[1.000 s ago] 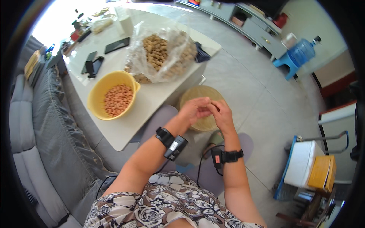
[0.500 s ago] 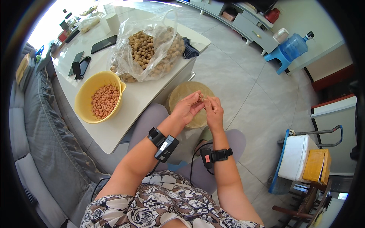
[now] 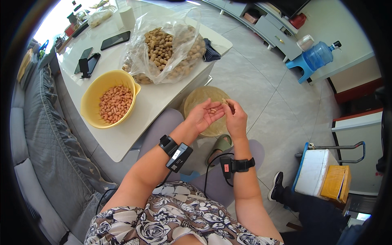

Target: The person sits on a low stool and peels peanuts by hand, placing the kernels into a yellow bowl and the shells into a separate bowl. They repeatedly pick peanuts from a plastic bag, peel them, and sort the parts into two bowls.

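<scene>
Cupped palm up over the round yellowish basin (image 3: pixel 196 100), my left hand (image 3: pixel 200 117) carries a few shelled peanut kernels (image 3: pixel 212 110) on its loosely extended fingers. My right hand (image 3: pixel 236 119) is closed in a pinch close to the left fingertips, on what looks like a pale peanut shell (image 3: pixel 224 101); its fingers partly hide it. To the left, a yellow bowl (image 3: pixel 87 107) on the table holds many reddish kernels (image 3: pixel 116 104). Behind it, an open clear plastic bag (image 3: pixel 136 45) is filled with unshelled peanuts (image 3: pixel 158 47).
Phones (image 3: pixel 115 40) and a paper roll (image 3: pixel 127 17) lie or stand on the white table (image 3: pixel 118 141). A grey sofa (image 3: pixel 61 163) lines the left. At right, a person's dark shoe (image 3: pixel 278 185) and leg are near a trolley with a white box (image 3: pixel 313 171).
My hands have drawn slightly apart, and the left palm has opened, showing kernels. Another person's leg and shoe have entered at lower right. The view has shifted slightly.
</scene>
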{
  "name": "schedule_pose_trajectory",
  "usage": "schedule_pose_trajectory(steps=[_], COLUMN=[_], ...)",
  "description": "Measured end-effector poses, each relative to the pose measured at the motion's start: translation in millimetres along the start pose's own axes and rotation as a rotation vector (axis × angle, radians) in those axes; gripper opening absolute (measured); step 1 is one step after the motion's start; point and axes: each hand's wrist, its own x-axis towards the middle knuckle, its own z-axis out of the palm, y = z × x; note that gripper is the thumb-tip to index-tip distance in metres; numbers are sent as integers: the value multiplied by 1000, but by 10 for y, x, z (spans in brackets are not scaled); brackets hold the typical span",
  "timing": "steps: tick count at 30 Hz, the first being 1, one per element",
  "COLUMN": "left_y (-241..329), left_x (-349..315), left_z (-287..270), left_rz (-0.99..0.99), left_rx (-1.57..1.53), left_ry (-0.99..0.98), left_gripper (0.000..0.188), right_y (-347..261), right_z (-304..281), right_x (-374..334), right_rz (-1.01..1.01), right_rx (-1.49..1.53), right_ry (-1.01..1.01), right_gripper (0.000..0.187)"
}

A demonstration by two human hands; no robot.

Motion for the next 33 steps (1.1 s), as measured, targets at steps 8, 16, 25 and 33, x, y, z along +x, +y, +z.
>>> schedule_pose_trajectory(steps=[8,16,25,33], left_y=[42,719,1652,1469], left_x=[-153,-1137,-2023,-1809], left_z=[61,522,168,379], left_rz=[153,888,964,1375], left_rx=[332,1165,2269,2118], left_ry=[116,51,1061,702], left_gripper=[22,13,40,30], right_y=[-52,-686,-1178,-1031], right_z=[-52,345,1593,1876], right_x=[122,478,1193,1336], right_rz=[-58,-100,-495,-459], right_rx=[-444,-179,-416,-700], right_ry=[-21,-198,-279,-382], right_gripper=[37,25,18,17])
